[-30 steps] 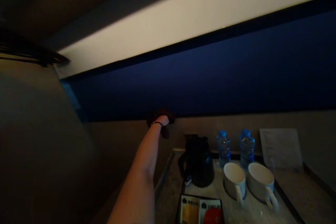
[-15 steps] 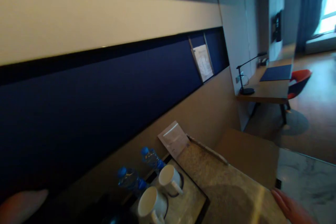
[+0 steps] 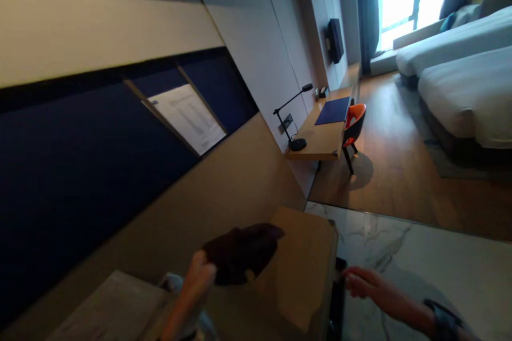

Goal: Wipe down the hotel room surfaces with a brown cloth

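Observation:
My left hand [image 3: 196, 279] is closed on a dark cloth-like item [image 3: 244, 253], blurred, so its exact kind does not show. It hangs over a low wooden cabinet top [image 3: 304, 261], with a small yellowish spot at its lower edge. On the other side, my right hand [image 3: 362, 282] is beside the cabinet's front edge, close to a black part [image 3: 339, 287] there. Its fingers reach out loosely, with nothing visible in them. Whether the fingertips touch the black part I cannot tell.
A stone-topped counter [image 3: 116, 303] lies at the lower left. A printed sheet [image 3: 188, 117] hangs on the dark blue wall panel. Beyond are a desk [image 3: 320, 141] with a black lamp [image 3: 297, 144], an orange chair [image 3: 354, 122], and white beds [image 3: 468, 85]. Marble floor [image 3: 396, 272] lies to the right.
The view has swung right, leaving the mugs and bottles out of sight. My left hand has come to the middle and now holds the dark cloth-like item. My right hand shows beyond the counter.

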A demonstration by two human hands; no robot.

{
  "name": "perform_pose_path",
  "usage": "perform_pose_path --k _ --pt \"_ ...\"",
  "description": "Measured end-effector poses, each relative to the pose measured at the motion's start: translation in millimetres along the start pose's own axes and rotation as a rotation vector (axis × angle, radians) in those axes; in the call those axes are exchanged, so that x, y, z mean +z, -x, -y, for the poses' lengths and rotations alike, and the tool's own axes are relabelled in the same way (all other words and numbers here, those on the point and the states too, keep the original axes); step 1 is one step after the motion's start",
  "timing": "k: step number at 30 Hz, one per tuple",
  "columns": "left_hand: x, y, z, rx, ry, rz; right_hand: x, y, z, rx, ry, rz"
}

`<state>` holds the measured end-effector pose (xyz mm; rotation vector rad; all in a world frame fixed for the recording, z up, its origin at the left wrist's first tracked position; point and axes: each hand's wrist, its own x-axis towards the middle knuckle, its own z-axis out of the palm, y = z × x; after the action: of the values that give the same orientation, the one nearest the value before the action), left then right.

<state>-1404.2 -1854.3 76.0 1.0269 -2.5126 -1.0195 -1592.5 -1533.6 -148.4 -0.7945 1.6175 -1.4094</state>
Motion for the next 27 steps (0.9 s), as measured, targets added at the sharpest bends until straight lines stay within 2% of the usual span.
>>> perform_pose_path --k 3,5,7,9,11,13,14,15,17,19,21,24,25,27 --pt "91.1 -29 -49 -0.001 0.202 0.263 -86 -16 24 -0.040 0.036 -0.095" --pt "137.6 -43 -84 0.040 0.245 0.510 -121 -27 42 -0.074 0.076 -0.149" --pt "170.2 -58 -121 0.100 0.250 0.755 -141 -41 62 -0.151 0.135 -0.167" --pt "191.7 -79 -156 0.167 0.230 0.981 -154 -59 83 -0.274 0.211 -0.124" --pt "205.4 -109 -182 0.242 0.161 1.094 -167 -81 101 -0.354 0.256 0.022" --pt "213.1 -146 -197 0.318 0.043 1.031 -185 -107 110 -0.317 0.247 0.232" --pt "215.0 -167 -199 0.343 -0.015 0.941 -196 -121 110 -0.253 0.232 0.308" --pt "215.6 -189 -198 0.349 -0.065 0.837 -210 -135 109 -0.176 0.222 0.333" --pt "214.0 -235 -192 0.311 -0.133 0.668 -242 -162 103 -0.041 0.257 0.223" --pt "210.2 -283 -185 0.255 -0.161 0.604 -277 -190 100 0.023 0.329 0.066" --pt "206.7 -335 -186 0.238 -0.165 0.582 -311 -221 105 0.025 0.357 0.025" --pt "209.5 -424 -205 0.323 -0.158 0.478 -364 -280 125 -0.030 0.331 0.025" --pt "214.2 -455 -215 0.371 -0.176 0.392 -383 -303 132 -0.070 0.353 -0.035" --pt "230.7 -514 -237 0.452 -0.242 0.156 -425 -352 142 -0.164 0.445 -0.251"
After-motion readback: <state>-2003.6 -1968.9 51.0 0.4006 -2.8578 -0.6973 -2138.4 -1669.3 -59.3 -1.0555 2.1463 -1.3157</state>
